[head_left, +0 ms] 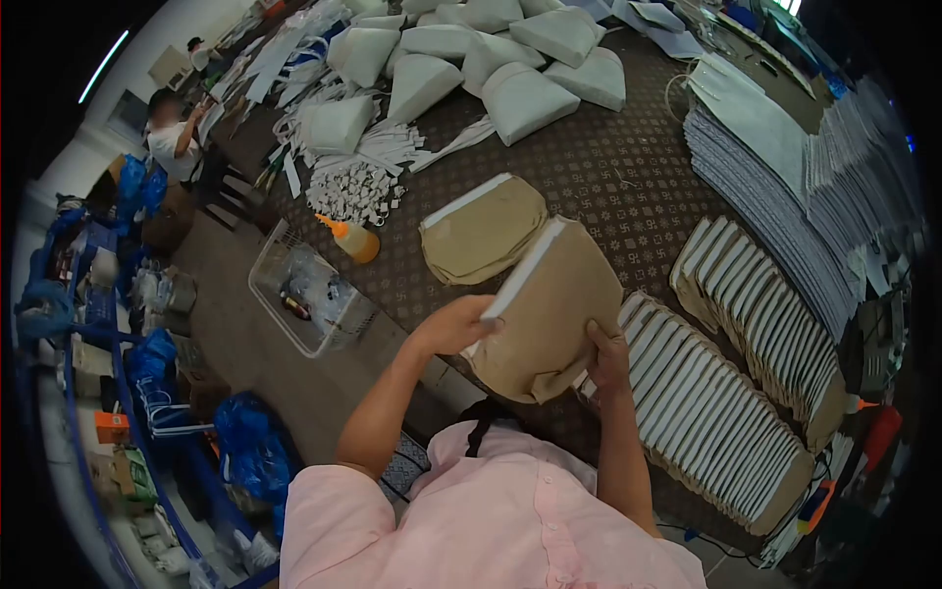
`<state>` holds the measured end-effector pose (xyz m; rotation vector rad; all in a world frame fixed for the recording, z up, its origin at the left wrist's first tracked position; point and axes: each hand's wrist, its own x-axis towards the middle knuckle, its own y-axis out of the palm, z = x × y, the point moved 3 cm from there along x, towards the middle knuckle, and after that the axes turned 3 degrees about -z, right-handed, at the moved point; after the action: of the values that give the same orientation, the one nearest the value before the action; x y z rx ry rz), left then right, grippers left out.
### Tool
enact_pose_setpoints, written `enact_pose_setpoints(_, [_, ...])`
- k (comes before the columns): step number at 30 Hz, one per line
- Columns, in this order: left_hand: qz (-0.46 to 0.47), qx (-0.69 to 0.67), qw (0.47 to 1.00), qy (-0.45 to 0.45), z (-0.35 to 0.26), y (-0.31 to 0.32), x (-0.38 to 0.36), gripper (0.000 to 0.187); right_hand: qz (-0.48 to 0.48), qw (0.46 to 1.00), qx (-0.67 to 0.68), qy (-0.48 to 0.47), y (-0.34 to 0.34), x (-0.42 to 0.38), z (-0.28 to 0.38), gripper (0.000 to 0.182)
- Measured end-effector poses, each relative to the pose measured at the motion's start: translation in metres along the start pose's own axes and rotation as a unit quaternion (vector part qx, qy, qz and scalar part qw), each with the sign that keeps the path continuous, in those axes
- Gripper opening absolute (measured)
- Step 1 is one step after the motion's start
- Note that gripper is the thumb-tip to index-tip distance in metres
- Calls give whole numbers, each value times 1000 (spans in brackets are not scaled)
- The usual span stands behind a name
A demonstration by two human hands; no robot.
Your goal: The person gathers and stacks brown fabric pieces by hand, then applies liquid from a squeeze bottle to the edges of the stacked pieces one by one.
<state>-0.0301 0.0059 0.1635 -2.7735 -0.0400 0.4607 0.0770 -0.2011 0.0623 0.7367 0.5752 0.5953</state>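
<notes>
Both hands hold a tan, pouch-like piece (559, 304) with a white strip along its left edge, tilted above the table's near edge. My left hand (459, 324) pinches it at the white strip, thumb on top. My right hand (608, 355) grips the lower right side with the thumb in front; its other fingers are behind the piece. Just beyond, a similar tan piece (483, 231) with a white strip lies flat on the dark patterned table (628, 187). To the right, overlapping tan pieces with white edges form a near row (711, 412) and a farther row (760, 319).
White pouch-like pieces (530, 98) are heaped at the back, near white strips and small white bits (355, 192). An orange-tipped bottle (351, 239) lies by the left edge, above a white basket (319, 304). Stacked sheets (765, 206) stand right. Another person (177, 137) is far left.
</notes>
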Motion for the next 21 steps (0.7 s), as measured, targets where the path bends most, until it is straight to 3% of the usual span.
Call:
enact_pose_setpoints(1, [2, 2, 1000, -4, 8, -12, 3, 25, -31, 993, -99, -48, 0, 2, 2, 33])
enact_pose_setpoints(3, [-79, 85, 990, -79, 37, -43, 18, 25, -53, 984, -151, -75, 9, 9, -13, 28])
enact_pose_setpoints(4, [-74, 86, 991, -75, 47, -54, 28, 25, -68, 970, -209, -105, 20, 16, -16, 23])
enact_pose_setpoints(6, [-194, 123, 973, -28, 58, -86, 52, 28, -109, 961, -215, -139, 44, 37, -21, 24])
enact_pose_setpoints(10, [-174, 114, 977, -36, 106, -139, 110, 31, -192, 937, -239, -167, 57, 106, -49, 24])
enact_pose_setpoints(11, [-219, 215, 952, 1, 143, -148, 130, 32, -200, 935, -237, -173, 48, 128, -65, 24])
enact_pose_setpoints(12, [-261, 310, 914, 39, 164, -158, 145, 33, -248, 898, -327, -159, 30, 148, -80, 27])
enact_pose_setpoints(13, [-197, 283, 937, -49, 151, -161, 142, 34, -299, 851, -412, -132, 29, 150, -89, 29])
enact_pose_setpoints(14, [-188, 278, 941, -44, 144, -160, 144, 34, -309, 845, -415, -133, 30, 150, -96, 29])
enact_pose_setpoints(16, [-233, 323, 914, -78, 143, -157, 143, 33, -375, 747, -517, -181, 67, 136, -87, 36])
enact_pose_setpoints(19, [-264, 291, 919, -32, 154, -161, 144, 33, -413, 772, -462, -143, 93, 132, -88, 40])
enact_pose_setpoints(20, [-256, 289, 922, -29, 158, -166, 147, 33, -421, 767, -462, -142, 87, 135, -92, 40])
enact_pose_setpoints(21, [-197, 239, 950, -42, 160, -170, 149, 35, -417, 799, -418, -111, 73, 140, -100, 41])
